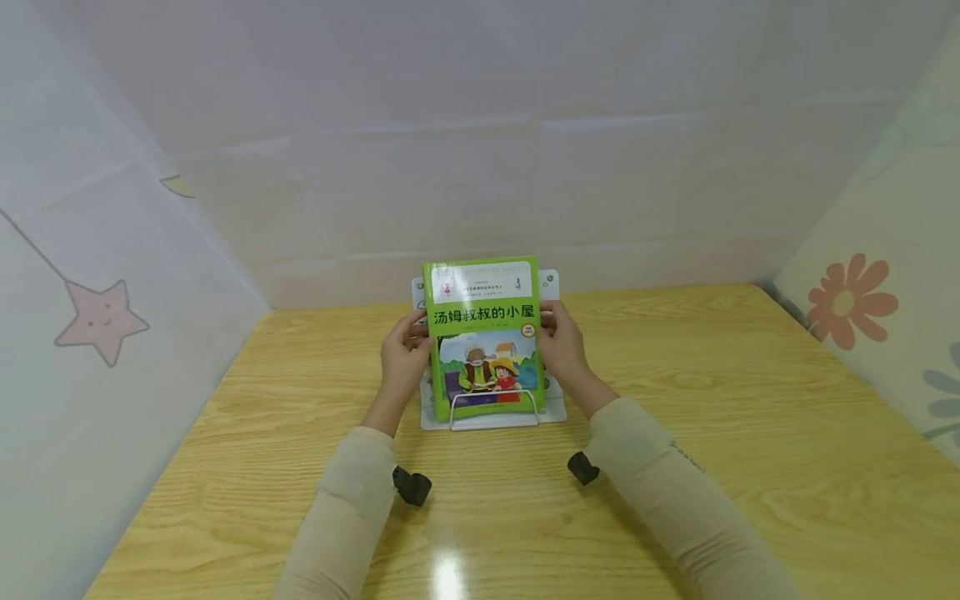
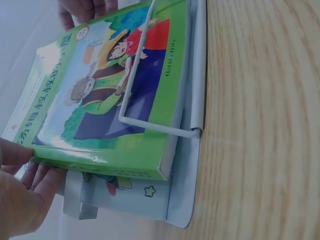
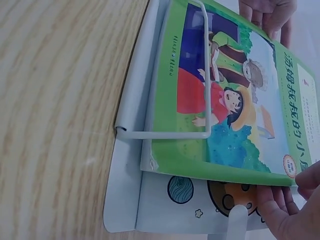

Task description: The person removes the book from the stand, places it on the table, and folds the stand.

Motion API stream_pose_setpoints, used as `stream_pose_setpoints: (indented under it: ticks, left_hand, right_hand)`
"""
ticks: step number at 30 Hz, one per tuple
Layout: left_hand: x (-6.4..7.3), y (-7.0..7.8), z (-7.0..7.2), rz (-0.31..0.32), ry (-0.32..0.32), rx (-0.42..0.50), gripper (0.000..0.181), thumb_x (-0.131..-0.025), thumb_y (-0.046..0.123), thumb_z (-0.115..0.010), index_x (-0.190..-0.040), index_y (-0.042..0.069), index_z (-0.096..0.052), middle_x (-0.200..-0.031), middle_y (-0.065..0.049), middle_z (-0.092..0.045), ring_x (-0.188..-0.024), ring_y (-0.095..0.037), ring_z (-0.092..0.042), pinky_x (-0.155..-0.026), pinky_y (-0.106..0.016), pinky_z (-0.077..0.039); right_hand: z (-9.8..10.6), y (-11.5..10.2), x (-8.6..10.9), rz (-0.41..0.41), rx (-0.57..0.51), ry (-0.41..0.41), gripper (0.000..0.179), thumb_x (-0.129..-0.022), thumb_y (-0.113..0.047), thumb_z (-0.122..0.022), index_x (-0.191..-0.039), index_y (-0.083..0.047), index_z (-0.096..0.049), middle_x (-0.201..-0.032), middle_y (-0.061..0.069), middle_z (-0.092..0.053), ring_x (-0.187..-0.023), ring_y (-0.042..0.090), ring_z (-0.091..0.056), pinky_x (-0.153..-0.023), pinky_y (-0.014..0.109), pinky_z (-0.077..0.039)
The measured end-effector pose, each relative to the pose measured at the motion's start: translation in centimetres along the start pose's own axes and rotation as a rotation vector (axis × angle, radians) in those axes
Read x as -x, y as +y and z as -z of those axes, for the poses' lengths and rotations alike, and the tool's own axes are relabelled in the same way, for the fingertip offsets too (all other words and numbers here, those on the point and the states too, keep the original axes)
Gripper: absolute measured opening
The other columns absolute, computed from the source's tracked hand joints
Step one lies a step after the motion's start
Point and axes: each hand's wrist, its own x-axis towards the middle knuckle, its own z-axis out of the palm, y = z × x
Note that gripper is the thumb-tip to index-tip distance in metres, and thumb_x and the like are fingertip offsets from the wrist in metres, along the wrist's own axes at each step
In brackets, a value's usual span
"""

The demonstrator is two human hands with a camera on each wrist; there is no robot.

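Observation:
A green picture book (image 1: 487, 321) stands tilted back on a white book stand (image 1: 555, 410), its cover facing me. The stand's white wire holder (image 3: 170, 135) crosses the lower part of the cover. At the book's left edge, my left hand (image 1: 405, 357) grips it, thumb at the front and fingers behind. My right hand (image 1: 565, 348) pinches the opposite edge in the same manner. In the left wrist view, the book's spine (image 2: 100, 165) faces the left hand. Drawings decorate the stand's back plate (image 3: 200, 200), which is mostly covered by the book.
The stand rests on a wood-grain table (image 1: 262, 483) close to its back edge. Pale printed sheets (image 1: 525, 192) rise behind and at both sides. A small black camera (image 1: 412, 486) is at the left wrist, another black camera (image 1: 582, 468) at the right.

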Motion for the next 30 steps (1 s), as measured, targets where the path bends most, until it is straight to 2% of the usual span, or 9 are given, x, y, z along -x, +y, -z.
stream_pose_setpoints:
  ticks: [9, 21, 25, 30]
  left_hand:
    - [-0.2, 0.3, -0.2, 0.024, 0.000, 0.017, 0.043, -0.078, -0.011, -0.051, -0.118, 0.006, -0.052, -0.099, -0.015, -0.055, -0.087, -0.023, -0.052, -0.074, -0.029, -0.046]
    - [-0.6, 0.9, -0.2, 0.016, 0.008, 0.008, 0.044, -0.079, -0.009, -0.051, -0.120, 0.008, -0.052, -0.099, -0.012, -0.055, -0.087, -0.021, -0.053, -0.073, -0.027, -0.047]
    - [-0.8, 1.3, -0.3, -0.017, 0.009, 0.016, 0.044, -0.079, -0.009, -0.051, -0.120, 0.008, -0.051, -0.099, -0.012, -0.055, -0.087, -0.021, -0.053, -0.073, -0.027, -0.047]
    - [-1.1, 1.8, -0.3, -0.067, 0.009, 0.051, 0.044, -0.080, -0.010, -0.050, -0.120, 0.007, -0.051, -0.099, -0.013, -0.055, -0.087, -0.021, -0.054, -0.073, -0.027, -0.047]
  right_hand:
    - [0.1, 0.1, -0.3, 0.001, -0.009, 0.021, 0.033, -0.085, 0.005, -0.037, -0.115, -0.009, -0.041, -0.103, 0.013, -0.046, -0.091, 0.024, -0.044, -0.077, 0.035, -0.042]
    - [0.6, -0.4, -0.9, 0.079, -0.004, 0.029, 0.034, -0.084, 0.007, -0.037, -0.115, -0.007, -0.041, -0.100, 0.015, -0.048, -0.089, 0.026, -0.046, -0.076, 0.036, -0.044]
    - [0.8, -0.8, -1.1, 0.085, 0.002, 0.036, 0.034, -0.084, 0.006, -0.038, -0.114, -0.009, -0.041, -0.100, 0.014, -0.048, -0.090, 0.025, -0.046, -0.076, 0.036, -0.043]
    - [1.1, -1.3, -1.4, 0.139, 0.018, 0.049, 0.031, -0.085, 0.006, -0.037, -0.113, -0.007, -0.040, -0.098, 0.014, -0.048, -0.088, 0.026, -0.047, -0.073, 0.036, -0.045]
